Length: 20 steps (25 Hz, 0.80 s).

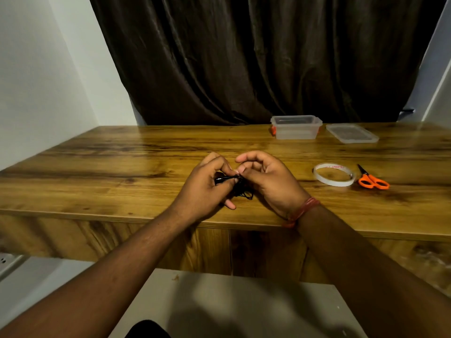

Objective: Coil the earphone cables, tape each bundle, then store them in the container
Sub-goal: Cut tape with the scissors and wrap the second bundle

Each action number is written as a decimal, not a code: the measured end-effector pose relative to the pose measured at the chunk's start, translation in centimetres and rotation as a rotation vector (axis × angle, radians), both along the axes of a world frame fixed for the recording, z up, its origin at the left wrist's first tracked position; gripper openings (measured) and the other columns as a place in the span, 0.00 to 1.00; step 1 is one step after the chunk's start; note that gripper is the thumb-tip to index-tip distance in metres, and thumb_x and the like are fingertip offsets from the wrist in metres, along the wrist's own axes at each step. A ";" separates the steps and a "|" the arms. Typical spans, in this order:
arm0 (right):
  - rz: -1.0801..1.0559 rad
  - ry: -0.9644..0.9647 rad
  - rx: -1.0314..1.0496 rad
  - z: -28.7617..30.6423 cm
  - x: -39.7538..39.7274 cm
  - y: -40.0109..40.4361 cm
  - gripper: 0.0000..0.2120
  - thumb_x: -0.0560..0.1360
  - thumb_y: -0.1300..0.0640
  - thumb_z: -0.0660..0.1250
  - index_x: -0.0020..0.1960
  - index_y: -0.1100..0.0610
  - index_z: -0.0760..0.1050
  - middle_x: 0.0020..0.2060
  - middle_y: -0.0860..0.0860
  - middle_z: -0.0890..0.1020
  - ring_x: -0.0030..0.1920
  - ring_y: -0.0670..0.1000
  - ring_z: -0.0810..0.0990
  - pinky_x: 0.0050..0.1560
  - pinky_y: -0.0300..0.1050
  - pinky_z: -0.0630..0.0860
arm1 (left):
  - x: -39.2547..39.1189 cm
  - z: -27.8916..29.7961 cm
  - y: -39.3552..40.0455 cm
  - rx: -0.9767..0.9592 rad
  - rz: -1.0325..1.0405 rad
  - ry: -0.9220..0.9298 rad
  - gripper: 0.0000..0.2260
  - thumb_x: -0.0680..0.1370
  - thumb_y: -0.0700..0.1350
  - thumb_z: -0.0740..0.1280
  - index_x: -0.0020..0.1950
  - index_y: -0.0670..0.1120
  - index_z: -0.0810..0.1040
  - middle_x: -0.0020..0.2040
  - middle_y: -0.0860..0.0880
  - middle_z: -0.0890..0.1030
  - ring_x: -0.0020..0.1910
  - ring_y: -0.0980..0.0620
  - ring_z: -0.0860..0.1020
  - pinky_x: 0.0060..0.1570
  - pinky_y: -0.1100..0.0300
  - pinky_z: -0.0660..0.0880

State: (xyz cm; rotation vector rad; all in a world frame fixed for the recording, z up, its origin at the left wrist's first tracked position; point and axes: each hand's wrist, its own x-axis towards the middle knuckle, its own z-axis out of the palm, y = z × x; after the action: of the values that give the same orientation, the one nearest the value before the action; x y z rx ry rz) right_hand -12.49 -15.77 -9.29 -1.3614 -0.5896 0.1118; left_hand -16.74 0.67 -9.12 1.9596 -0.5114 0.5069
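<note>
A black earphone cable bundle point(241, 189) is held between both hands over the middle of the wooden table point(122, 167). My left hand point(207, 186) grips one end of the bundle with curled fingers. From the other side, my right hand point(268, 179) pinches the bundle with thumb and fingertips. Loops of cable hang below the fingers; much of the bundle is hidden by the hands. The clear plastic container point(296, 127) stands open at the back of the table, and its lid point(351, 133) lies flat to its right. A roll of clear tape point(333, 174) lies right of my hands.
Orange-handled scissors point(372, 179) lie just right of the tape roll. A dark curtain point(244, 57) hangs behind the table, with a white wall on the left. The table's front edge runs under my wrists.
</note>
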 end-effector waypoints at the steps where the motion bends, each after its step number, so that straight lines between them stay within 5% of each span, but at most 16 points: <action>1: 0.004 -0.001 0.002 -0.1 0.1 0.0 0.09 0.78 0.68 0.64 0.55 0.58 0.77 0.41 0.53 0.80 0.45 0.51 0.79 0.50 0.48 0.76 | 0.0 0.0 0.0 -0.001 -0.006 0.008 0.07 0.76 0.35 0.69 0.44 0.44 0.75 0.50 0.45 0.71 0.42 0.53 0.81 0.27 0.55 0.80; 11: 0.000 -0.034 -0.022 -0.1 -0.2 0.0 0.08 0.80 0.68 0.62 0.56 0.58 0.75 0.40 0.51 0.79 0.43 0.49 0.78 0.46 0.41 0.76 | 0.0 -0.2 0.0 -0.011 -0.023 0.038 0.04 0.76 0.34 0.69 0.46 0.39 0.74 0.51 0.46 0.72 0.44 0.52 0.81 0.30 0.52 0.82; 20: -0.094 -0.055 -0.086 0.0 -0.1 0.1 0.11 0.79 0.68 0.61 0.56 0.54 0.71 0.41 0.50 0.78 0.38 0.46 0.77 0.36 0.39 0.74 | 0.3 -0.5 0.0 -0.145 -0.103 0.185 0.05 0.77 0.34 0.68 0.47 0.43 0.74 0.47 0.49 0.78 0.41 0.44 0.84 0.37 0.38 0.81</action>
State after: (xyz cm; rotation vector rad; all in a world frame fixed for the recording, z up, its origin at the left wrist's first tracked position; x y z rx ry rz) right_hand -12.62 -15.64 -9.32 -1.4772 -0.5710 0.0244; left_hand -16.44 0.71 -9.57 1.8100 -0.4425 0.2865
